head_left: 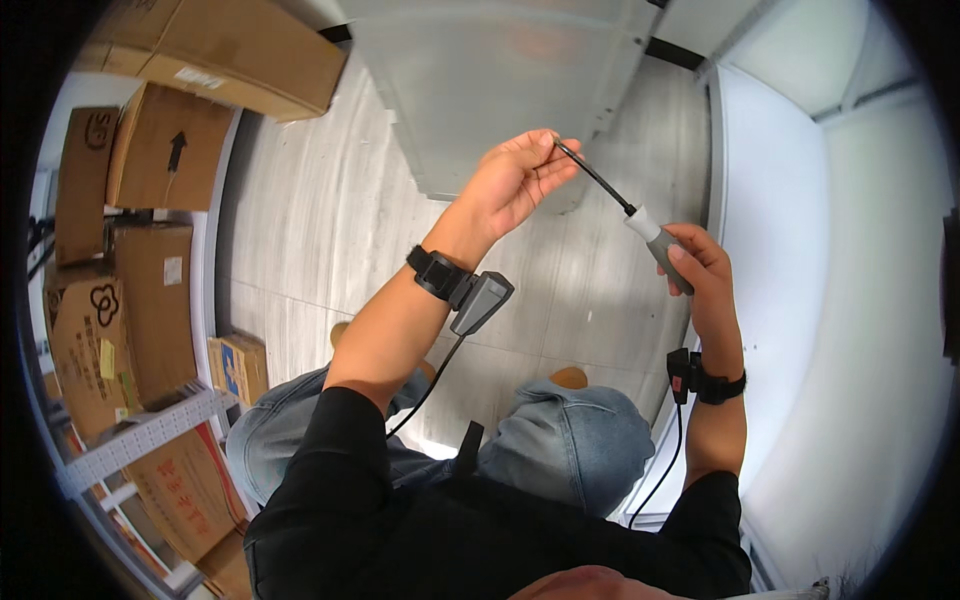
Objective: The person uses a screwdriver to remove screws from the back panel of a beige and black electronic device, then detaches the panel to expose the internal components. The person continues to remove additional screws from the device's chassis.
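My right hand [700, 265] is wrapped round the grey handle of a screwdriver [606, 188], whose dark shaft slants up and to the left. At the shaft's far end, my left hand [520, 182] closes thumb and fingertips on the tip, with the other fingers loosely curled. Whether a small screw sits there is too small to tell. Just beyond my left hand stands a translucent, greyish plastic panel or cabinet [490, 90], its right edge dotted with small dark holes or fasteners. The screwdriver does not touch it.
Cardboard boxes [150, 310] fill a metal shelf [140, 440] on the left, with a large carton [240, 55] above. A small box [238, 366] sits by the shelf. A white surface [770, 230] runs along the right. Cables hang from both wrist straps; pale floor [300, 220] lies below.
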The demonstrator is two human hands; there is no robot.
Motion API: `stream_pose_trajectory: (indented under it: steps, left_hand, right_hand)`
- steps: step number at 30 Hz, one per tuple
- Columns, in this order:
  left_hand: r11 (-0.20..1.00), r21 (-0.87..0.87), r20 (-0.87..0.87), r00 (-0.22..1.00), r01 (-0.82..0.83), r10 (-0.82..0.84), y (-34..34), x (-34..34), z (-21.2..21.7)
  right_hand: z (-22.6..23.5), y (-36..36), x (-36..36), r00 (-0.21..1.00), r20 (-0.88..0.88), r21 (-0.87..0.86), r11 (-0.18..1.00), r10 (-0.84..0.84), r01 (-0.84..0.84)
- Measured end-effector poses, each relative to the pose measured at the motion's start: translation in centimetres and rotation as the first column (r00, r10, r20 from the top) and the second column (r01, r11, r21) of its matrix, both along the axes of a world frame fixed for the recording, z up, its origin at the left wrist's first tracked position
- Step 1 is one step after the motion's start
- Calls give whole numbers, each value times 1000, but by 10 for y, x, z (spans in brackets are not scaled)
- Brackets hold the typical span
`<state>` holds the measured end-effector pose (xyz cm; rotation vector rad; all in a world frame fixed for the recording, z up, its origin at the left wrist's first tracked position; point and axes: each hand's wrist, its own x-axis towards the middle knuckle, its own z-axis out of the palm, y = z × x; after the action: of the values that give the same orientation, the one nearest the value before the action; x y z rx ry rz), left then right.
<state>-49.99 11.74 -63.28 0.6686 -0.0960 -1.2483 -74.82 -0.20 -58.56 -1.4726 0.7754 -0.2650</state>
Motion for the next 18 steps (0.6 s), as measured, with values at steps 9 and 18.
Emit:
stream_pose_trajectory:
  steps: [9, 18]
  left_hand:
    - [994, 82, 147, 987, -79, 66, 55, 3, 24]
    - [992, -35, 255, 958, -123, 128, 79, 96, 99]
  right_hand:
    - [41, 35, 22, 991, -92, -105, 988, 100, -109]
    - [119, 92, 113, 995, -14, -328, 940, 98, -97]
